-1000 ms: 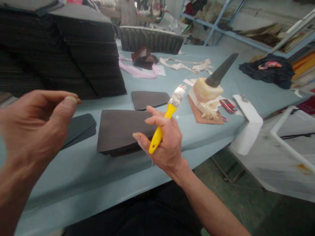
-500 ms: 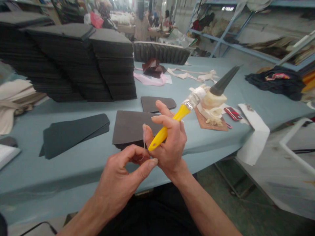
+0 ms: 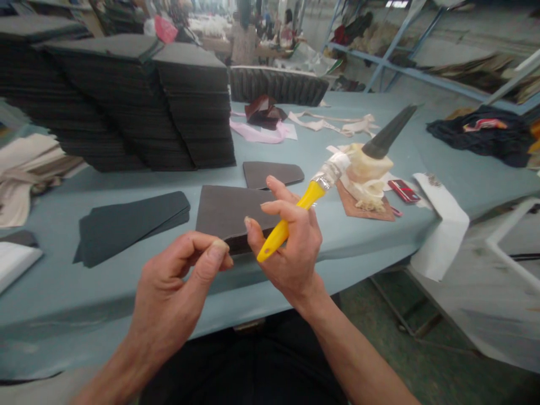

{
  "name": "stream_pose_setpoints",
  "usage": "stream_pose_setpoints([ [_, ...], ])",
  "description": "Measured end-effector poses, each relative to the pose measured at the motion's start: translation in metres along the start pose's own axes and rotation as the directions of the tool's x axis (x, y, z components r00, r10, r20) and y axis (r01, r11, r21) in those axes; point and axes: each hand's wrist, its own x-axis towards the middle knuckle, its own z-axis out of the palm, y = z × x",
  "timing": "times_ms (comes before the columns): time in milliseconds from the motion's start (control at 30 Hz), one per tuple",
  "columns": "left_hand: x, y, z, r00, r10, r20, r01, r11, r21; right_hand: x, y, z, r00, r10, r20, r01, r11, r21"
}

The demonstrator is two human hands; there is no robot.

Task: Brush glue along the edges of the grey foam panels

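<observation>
At frame centre, the right hand [image 3: 291, 247] grips the yellow-handled brush [image 3: 295, 216]; the left hand [image 3: 177, 292] pinches shut, contents indiscernible. Risk: the glue-laden bristles may smear the dark sheet stack [image 3: 228, 216] below.

— What's on the arms?

— Nothing. Both forearms are bare right down to the wrists, with no sleeve in view.

— Gloves, rings, a watch?

— None that show. The left hand [image 3: 177, 287] and the right hand [image 3: 291, 247] are bare, with short nails; the left thumbnail looks pale and a little grimy.

— And below?

— Dark, nearly black clothing [image 3: 253, 365] covers the lap, plain, with no markings to be made out.
</observation>
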Motion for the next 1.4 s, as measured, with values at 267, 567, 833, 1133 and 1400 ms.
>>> stream_pose_setpoints([
  [267,0.013,-0.014,-0.025,0.984,-0.029,-0.175,0.027,1.000,-0.013,-0.007,-0.019,-0.004,0.995,-0.042,0.085,0.036,0.997,0.064],
  [567,-0.002,-0.033,-0.061,0.999,0.033,-0.021,-0.032,0.998,0.054,-0.015,-0.031,-0.023,0.979,-0.060,0.197,0.029,0.987,0.158],
  [833,-0.025,-0.039,-0.066,0.987,0.040,0.155,-0.044,0.999,0.024,-0.016,-0.032,-0.037,0.962,-0.053,0.267,0.004,0.983,0.182],
  [1133,-0.048,-0.059,-0.074,0.926,-0.311,0.214,0.378,0.750,-0.543,-0.027,-0.032,-0.035,0.950,-0.026,0.310,-0.052,0.969,0.240],
  [1400,-0.057,-0.060,-0.063,0.878,-0.293,0.379,0.478,0.586,-0.654,-0.028,-0.036,-0.036,0.946,-0.002,0.323,-0.090,0.958,0.271],
])
